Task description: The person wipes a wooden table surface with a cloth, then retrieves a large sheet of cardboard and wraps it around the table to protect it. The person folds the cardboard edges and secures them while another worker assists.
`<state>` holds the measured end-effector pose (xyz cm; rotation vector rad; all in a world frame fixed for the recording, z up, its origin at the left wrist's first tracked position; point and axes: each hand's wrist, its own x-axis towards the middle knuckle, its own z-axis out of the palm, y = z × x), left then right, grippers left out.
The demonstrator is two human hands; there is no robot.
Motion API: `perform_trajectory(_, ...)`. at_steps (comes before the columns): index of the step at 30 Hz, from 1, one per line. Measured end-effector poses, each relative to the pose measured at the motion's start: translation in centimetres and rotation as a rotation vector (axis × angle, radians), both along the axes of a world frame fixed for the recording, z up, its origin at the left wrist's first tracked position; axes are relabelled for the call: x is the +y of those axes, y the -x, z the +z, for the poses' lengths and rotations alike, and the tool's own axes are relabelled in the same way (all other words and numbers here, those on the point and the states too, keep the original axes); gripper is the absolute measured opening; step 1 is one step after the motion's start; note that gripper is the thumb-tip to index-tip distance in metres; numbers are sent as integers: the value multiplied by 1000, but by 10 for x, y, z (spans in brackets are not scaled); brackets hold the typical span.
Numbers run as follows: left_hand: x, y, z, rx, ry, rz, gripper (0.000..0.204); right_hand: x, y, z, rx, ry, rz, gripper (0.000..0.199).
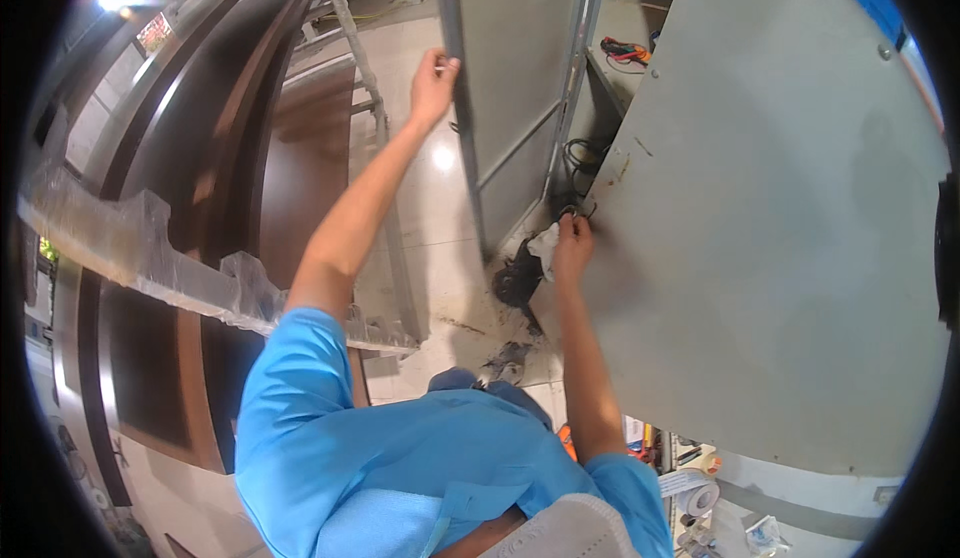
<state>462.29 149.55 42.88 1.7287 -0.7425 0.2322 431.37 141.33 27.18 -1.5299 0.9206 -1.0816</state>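
Note:
My left hand [432, 93] is closed at the outer edge of a grey metal cabinet door [515, 68], which stands swung open. Lower down, my right hand [572, 248] has its fingertips pinched together at the cabinet opening, beside the near edge of a large grey panel [760, 218]. Dark cable [583, 158] loops just above those fingertips; what they pinch is too small to make out. A crumpled white cloth or bag [543, 246] is next to this hand, and a black bundle [517, 276] lies on the floor below it.
On a shelf inside the cabinet lies a bunch of coloured wires [625, 52]. To the left stand large dark brown panels [305, 148], a plastic-wrapped beam [150, 243] and a ladder-like frame [350, 33]. Tape rolls [697, 500] and small items are at the lower right.

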Motion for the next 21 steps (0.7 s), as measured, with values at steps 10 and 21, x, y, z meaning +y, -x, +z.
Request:
perform_trajectory(10,-85,134,8,-183,11,-335,39,-10,-27,-8,-455,-456,-24,24)
perform_trajectory(21,-147,165,17,-67,-61,-600,53,-43,-52,3,-797,-652,-205,15)
